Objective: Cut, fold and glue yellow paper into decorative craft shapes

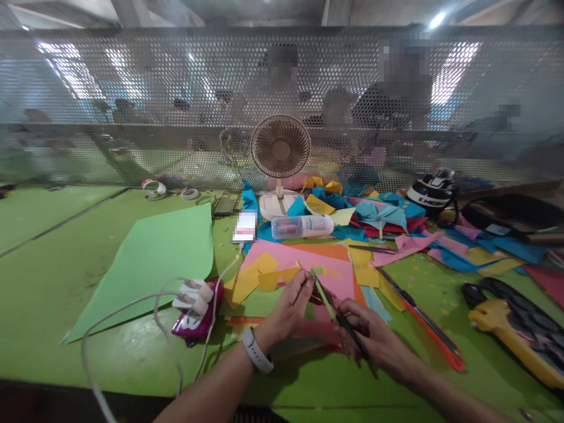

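My right hand (pixel 370 332) is wrapped around the black handles of a pair of scissors (pixel 352 336), their blades pointing up and left. Along the blades runs a narrow light-green paper strip (pixel 325 298). Its upper end meets my left hand (pixel 294 302), whose fingers are pinched on it; a white watch band circles that wrist. Beneath both hands lie pink paper (pixel 273 252), an orange sheet and yellow paper pieces (pixel 253 279). Tiny yellow and green scraps are scattered on the pink paper beyond my fingertips.
A large green sheet (pixel 163 258) and a purple power strip (pixel 198 314) with cables lie left. Behind are a phone (pixel 245 226), a fan (pixel 281 150), a clear bottle (pixel 302 226) and crumpled paper. Right: an orange cutter (pixel 423 320) and a yellow-black tool (pixel 520 335). People sit beyond the mesh screen.
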Available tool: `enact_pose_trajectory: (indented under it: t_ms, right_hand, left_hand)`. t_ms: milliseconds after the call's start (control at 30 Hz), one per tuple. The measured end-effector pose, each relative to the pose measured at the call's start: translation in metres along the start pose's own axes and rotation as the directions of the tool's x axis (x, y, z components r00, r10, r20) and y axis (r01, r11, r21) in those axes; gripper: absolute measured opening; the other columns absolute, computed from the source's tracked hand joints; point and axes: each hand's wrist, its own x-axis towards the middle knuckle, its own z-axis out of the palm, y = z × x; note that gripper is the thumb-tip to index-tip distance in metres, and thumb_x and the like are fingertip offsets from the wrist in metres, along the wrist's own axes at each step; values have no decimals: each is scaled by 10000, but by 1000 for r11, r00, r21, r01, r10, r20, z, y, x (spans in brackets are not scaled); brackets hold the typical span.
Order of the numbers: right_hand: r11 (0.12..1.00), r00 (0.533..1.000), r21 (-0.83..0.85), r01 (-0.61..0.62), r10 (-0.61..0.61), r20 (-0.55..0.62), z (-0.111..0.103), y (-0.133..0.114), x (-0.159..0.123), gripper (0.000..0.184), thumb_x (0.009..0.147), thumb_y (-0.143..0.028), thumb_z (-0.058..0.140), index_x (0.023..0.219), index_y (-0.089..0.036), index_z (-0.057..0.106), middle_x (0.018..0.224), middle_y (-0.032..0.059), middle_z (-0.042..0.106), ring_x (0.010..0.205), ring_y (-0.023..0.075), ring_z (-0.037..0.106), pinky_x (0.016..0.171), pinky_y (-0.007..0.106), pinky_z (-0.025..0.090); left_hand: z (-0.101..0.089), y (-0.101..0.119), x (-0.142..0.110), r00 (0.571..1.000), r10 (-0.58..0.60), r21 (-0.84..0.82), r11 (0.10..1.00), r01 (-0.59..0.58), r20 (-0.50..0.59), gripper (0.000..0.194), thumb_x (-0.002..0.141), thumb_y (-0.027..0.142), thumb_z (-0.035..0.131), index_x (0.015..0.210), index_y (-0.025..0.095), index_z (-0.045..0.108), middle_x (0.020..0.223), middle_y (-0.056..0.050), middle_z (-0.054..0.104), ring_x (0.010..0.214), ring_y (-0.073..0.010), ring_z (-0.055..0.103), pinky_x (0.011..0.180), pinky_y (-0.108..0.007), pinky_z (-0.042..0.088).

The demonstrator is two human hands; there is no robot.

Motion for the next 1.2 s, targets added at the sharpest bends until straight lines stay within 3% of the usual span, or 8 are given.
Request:
enact_pose_trajectory:
  t_ms: [500,700,900,1033,1200]
  right_hand:
    - [1000,1000,-13,-9,9,-8,3,-2,1,317,783,-446,617,803,-198,422,561,-91,472,435,41,414,406,158,358]
    - [1000,998,-2,-22,22,-50,-1,0,3,343,755,-476,635,813,-197,446,539,-87,496,399,49,431,385,167,350]
    - [995,975,-58,82,-92,-201,-23,-14,8,368,721,-464,684,892,-186,514,608,-37,577,454,85,519,396,184,397]
    - [988,926,-132,86,-128,-355,-46,-27,10,429,703,-510,682,919,-183,507,570,-31,569,370,63,443,298,157,296]
    - [967,881,-247,55,-164,-445,-73,-42,12,492,703,-536,656,999,-174,503,530,-29,578,334,61,395,295,165,283]
  left_hand:
    - [1,4,-1,999,-42,18,999,42,15,272,889,440,421,799,198,506,758,-33,607,712,-173,582,741,-341,484]
    - [0,3,-1,999,-21,52,998,24,-42,256,886,422,434,762,203,482,745,-16,591,693,-158,567,721,-320,481]
    - [2,5,-2,998,-66,-102,993,63,-22,221,883,399,465,783,202,452,744,-13,632,700,-159,624,712,-312,502]
    - [2,2,-2,995,-91,-213,974,81,-39,223,878,399,483,808,189,457,785,-38,656,734,-175,656,741,-342,513]
    - [1,-1,-1,994,-99,-290,953,84,-36,245,869,419,496,799,191,441,789,-50,682,763,-196,676,748,-365,521]
